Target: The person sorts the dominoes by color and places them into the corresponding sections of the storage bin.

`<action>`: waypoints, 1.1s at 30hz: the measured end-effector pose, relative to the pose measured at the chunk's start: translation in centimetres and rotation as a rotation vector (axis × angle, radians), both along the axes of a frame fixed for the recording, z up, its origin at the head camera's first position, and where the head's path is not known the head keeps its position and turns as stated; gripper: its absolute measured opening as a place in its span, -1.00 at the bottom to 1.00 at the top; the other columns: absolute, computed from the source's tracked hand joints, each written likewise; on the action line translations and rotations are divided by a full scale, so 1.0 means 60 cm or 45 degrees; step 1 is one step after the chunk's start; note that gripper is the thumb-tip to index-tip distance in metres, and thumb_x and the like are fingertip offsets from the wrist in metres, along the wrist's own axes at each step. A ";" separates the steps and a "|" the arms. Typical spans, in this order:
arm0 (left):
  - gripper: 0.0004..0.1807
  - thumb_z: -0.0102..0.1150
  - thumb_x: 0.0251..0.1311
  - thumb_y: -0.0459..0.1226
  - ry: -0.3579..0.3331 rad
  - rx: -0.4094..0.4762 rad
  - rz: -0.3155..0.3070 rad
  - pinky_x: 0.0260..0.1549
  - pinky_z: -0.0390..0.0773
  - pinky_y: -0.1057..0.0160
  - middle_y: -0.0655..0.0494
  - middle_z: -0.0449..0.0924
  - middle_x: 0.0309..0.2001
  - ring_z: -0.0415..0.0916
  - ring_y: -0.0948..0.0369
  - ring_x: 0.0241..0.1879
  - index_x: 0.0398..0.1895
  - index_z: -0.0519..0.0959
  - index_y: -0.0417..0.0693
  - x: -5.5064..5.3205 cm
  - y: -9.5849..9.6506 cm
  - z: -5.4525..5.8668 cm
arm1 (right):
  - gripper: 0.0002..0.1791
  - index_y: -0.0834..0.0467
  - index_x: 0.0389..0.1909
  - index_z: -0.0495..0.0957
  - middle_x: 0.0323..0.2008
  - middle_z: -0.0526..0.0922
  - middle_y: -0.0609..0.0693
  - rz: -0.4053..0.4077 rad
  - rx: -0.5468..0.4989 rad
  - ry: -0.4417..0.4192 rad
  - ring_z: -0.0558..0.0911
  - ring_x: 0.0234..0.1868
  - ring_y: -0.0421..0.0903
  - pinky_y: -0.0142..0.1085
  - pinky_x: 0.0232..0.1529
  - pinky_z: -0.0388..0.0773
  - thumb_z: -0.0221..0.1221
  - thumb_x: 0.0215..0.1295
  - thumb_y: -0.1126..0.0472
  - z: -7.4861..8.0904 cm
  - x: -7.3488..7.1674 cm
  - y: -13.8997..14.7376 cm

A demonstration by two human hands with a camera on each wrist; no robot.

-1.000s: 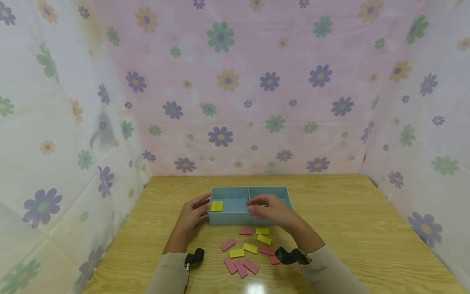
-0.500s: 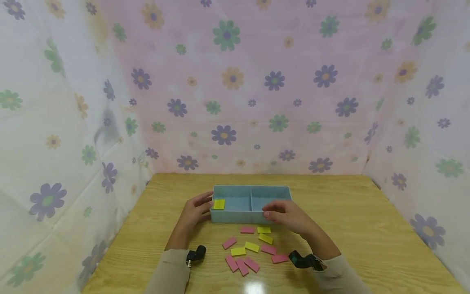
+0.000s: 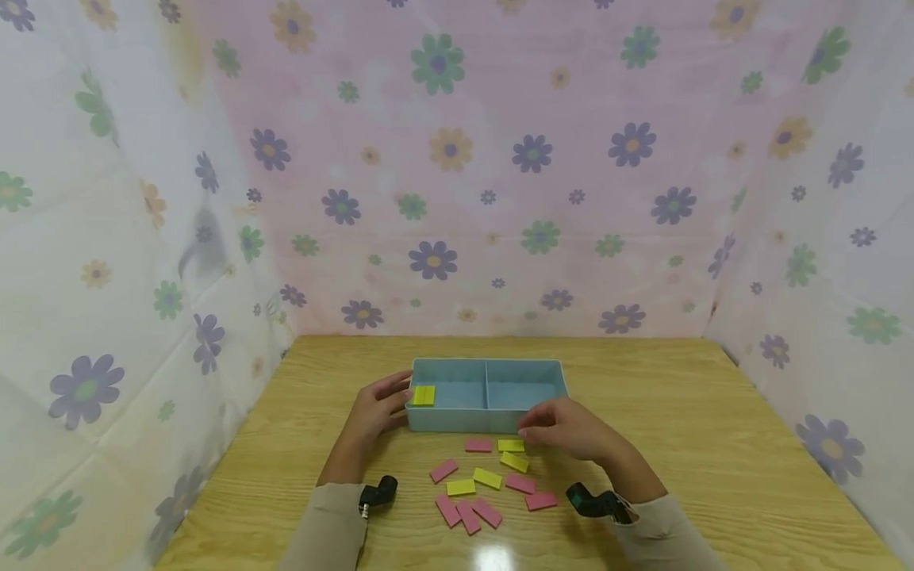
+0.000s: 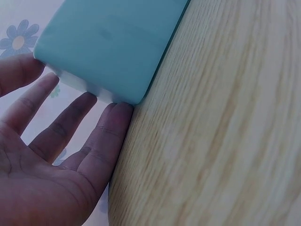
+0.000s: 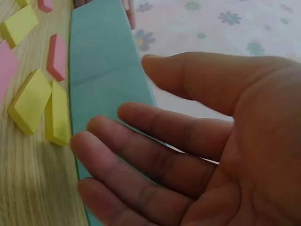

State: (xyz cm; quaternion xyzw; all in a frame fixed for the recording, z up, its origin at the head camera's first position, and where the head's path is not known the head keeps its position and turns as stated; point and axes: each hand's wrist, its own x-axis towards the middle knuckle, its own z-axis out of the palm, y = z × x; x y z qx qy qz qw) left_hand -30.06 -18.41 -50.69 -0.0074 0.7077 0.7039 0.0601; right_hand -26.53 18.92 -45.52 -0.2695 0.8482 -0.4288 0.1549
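A light blue two-compartment box (image 3: 457, 421) sits on the table. Fingertips of my left hand (image 3: 373, 408) rest against its left end, with the thumb at the rim; in the left wrist view the fingers reach out fairly straight to the box wall (image 4: 108, 47). My right hand (image 3: 571, 428) hovers at the box's front right corner, its fingers loosely bent with nothing between them. Closest to it is a yellow tile (image 3: 510, 446), also visible in the right wrist view as a yellow tile (image 5: 58, 115) beside the box. Two yellow tiles (image 3: 424, 395) lie side by side in the left compartment.
In front of the box, several pink tiles (image 3: 489, 513) and yellow tiles (image 3: 460, 488) lie scattered on the wooden table (image 3: 678, 412). Flower-print cloth (image 3: 485, 174) surrounds the table at the back and sides.
My right hand has moved from above the box's divider to the right, then toward me past the front wall. The left hand has stayed at the box's left end.
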 end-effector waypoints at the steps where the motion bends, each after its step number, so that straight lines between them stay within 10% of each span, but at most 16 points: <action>1: -0.49 0.22 0.46 -0.25 -0.001 0.000 -0.003 0.10 0.68 -0.06 -0.12 0.47 0.43 0.56 -0.10 0.29 0.45 0.50 0.09 -0.001 -0.001 0.000 | -0.67 0.27 0.06 0.71 -0.04 0.78 0.09 0.017 0.008 0.017 0.71 -0.01 -0.01 -0.13 -0.04 0.69 0.23 0.49 0.11 -0.002 0.000 -0.001; 33: -0.48 0.20 0.46 -0.27 -0.011 0.008 -0.001 0.12 0.67 -0.06 -0.16 0.45 0.44 0.56 -0.14 0.29 0.47 0.47 0.03 0.003 0.002 0.007 | -0.64 0.24 -0.11 0.73 -0.36 0.72 -0.12 -0.162 0.190 0.084 0.65 -0.30 -0.17 -0.21 -0.27 0.67 0.54 0.06 0.26 -0.044 0.021 -0.055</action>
